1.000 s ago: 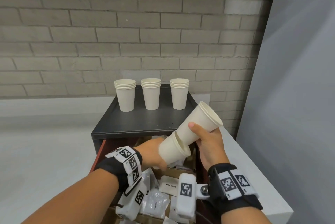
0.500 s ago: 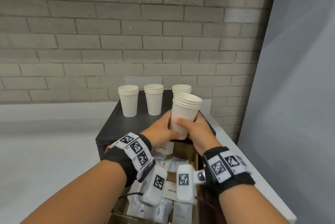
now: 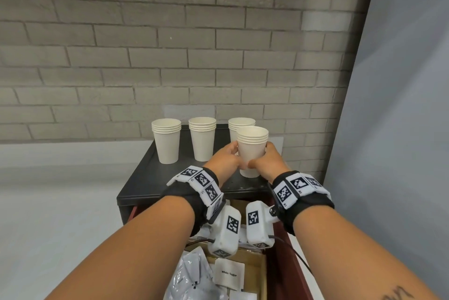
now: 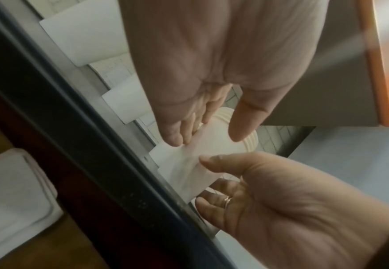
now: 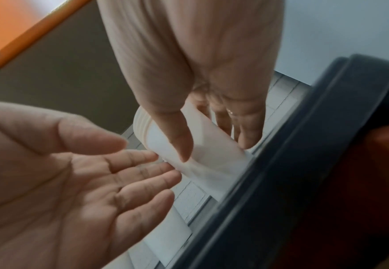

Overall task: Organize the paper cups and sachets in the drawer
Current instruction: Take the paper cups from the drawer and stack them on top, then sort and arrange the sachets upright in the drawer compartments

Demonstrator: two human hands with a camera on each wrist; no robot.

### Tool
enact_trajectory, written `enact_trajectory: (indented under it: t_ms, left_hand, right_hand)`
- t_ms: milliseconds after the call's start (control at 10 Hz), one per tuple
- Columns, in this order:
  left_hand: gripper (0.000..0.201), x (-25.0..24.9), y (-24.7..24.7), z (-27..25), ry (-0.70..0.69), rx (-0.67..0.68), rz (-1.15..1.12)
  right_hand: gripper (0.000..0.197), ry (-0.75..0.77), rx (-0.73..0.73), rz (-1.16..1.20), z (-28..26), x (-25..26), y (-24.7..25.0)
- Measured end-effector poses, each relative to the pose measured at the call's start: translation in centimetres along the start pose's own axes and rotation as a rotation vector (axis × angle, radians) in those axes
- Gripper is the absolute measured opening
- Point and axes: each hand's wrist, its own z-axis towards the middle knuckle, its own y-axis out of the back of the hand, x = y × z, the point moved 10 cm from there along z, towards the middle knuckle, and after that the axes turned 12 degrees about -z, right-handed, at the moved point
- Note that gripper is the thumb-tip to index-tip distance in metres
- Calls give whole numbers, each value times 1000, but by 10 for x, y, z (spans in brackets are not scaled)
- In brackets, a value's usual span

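Note:
A stack of white paper cups [image 3: 252, 154] stands upright on the black cabinet top [image 3: 150, 178], just in front of the rightmost of three other cup stacks [image 3: 167, 140] [image 3: 202, 138] [image 3: 239, 123]. My right hand [image 3: 266, 159] grips its right side, thumb on the front and fingers behind [image 5: 211, 145]. The straight fingertips of my left hand [image 3: 229, 157] touch its left side [image 4: 207, 134]. Below my wrists the drawer [image 3: 291, 263] stands open, holding white sugar sachets [image 3: 228, 273] and greyish sachets [image 3: 192, 278].
A brick wall rises directly behind the cabinet. A grey panel closes off the right side. A pale counter runs along the left of the cabinet. The raised front lip of the cabinet top [image 4: 110, 163] lies close under the held stack.
Two cup groups held tilted over the drawer were nested into one stack. Both hands then carried it forward and set it upright on the cabinet top near the right rear stack.

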Motion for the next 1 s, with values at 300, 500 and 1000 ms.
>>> enact_trajectory:
  t_ms: [300, 500, 1000]
  left_hand:
    - [68, 13, 13, -19, 65, -83, 135]
    - [21, 39, 52, -61, 124, -257, 247]
    - [42, 109, 94, -135, 609, -215, 900]
  right_hand:
    - [62, -107, -23, -5, -13, -24, 3]
    - [10, -188, -173, 208, -45, -46, 6]
    - [36, -210, 475, -568, -117, -61, -88]
